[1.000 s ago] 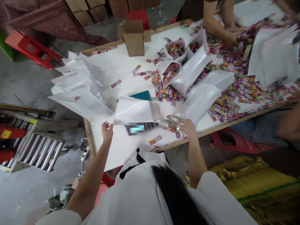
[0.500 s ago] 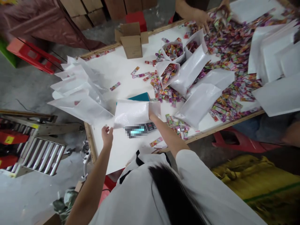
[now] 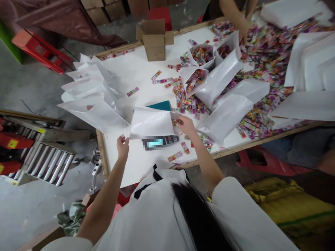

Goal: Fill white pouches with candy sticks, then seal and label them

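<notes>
A white shiny packing bag [image 3: 151, 122] lies flat on a digital scale [image 3: 172, 139], its mouth facing right. Under its back edge shows a teal box or panel [image 3: 159, 105]. My right hand [image 3: 185, 124] is at the bag's mouth with its fingers curled together; what they hold, if anything, is too small to make out. Just left of the scale, my left hand [image 3: 123, 146] hovers over the table with loosely bent fingers and nothing in it. A few small colourful sachets [image 3: 175, 156] lie in front of the scale.
Upright white bags [image 3: 96, 108] stand in a row at the left. Filled bags [image 3: 200, 82] and a large sachet heap [image 3: 272, 66] cover the right. An open carton [image 3: 154, 45] stands at the back. Another person's hands [image 3: 243, 29] work in the heap.
My right hand has drawn out of the bag's mouth to the right, its fingers now showing. My left hand stays beside the scale. The whole view has shifted slightly.
</notes>
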Available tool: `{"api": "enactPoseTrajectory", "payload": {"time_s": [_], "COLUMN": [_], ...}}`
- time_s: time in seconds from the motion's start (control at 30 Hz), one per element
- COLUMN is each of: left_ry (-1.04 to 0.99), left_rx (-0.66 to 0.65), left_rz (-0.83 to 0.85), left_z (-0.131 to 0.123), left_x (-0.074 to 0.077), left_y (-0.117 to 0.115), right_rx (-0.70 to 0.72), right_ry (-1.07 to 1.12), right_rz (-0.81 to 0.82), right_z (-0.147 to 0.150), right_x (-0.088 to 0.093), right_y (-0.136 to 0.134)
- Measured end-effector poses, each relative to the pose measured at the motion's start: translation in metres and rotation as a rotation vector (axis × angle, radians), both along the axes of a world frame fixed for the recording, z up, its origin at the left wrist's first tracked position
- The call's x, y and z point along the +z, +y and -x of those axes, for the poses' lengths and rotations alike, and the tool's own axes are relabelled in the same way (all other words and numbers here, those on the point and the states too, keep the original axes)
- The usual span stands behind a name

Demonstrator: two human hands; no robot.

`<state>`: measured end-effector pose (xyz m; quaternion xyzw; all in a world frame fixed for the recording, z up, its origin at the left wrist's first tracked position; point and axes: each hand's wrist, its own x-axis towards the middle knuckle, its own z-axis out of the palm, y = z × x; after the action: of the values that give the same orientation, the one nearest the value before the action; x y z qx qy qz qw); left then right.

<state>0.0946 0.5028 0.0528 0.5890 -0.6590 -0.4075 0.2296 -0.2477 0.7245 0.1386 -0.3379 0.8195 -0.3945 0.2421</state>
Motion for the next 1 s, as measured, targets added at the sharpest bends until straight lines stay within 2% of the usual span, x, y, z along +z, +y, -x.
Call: {"api": "enactPoseTrajectory", "payload": {"time_s": [0.13, 0.27, 0.43, 0.7, 0.83, 0.93, 1.0], "left_ry": [0.007, 0.003, 0.009, 0.006, 0.014, 0.026, 0.014], "left_rx": [0.085, 0.113, 0.114, 0.111, 0.131, 0.146, 0.13], "left_rz": [-0.054, -0.068, -0.071, -0.086, -0.102, -0.115, -0.123], "left_z": [-0.007, -0.013, -0.011, -0.005, -0.003, -0.001, -0.001], "left_x": [0.006, 0.009, 0.01, 0.013, 0.017, 0.018, 0.016], "left_y": [0.002, 0.004, 0.005, 0.005, 0.008, 0.01, 0.011], "right_rx": [-0.19, -0.354, -0.416, -0.418, -0.342, -0.307, -0.238], "right_ry": [-0.073, -0.096, -0.102, -0.065, 0.021, 0.16, 0.188], "right_rz": [0.063, 0.072, 0.033, -0.024, -0.19, -0.358, -0.362], "right_z": [0.013, 0.024, 0.024, 0.024, 0.032, 0.029, 0.018], "right_x": [0.01, 0.012, 0.009, -0.003, -0.013, -0.012, -0.008], "right_y": [0.048, 0.091, 0.122, 0.151, 0.171, 0.159, 0.129]}}
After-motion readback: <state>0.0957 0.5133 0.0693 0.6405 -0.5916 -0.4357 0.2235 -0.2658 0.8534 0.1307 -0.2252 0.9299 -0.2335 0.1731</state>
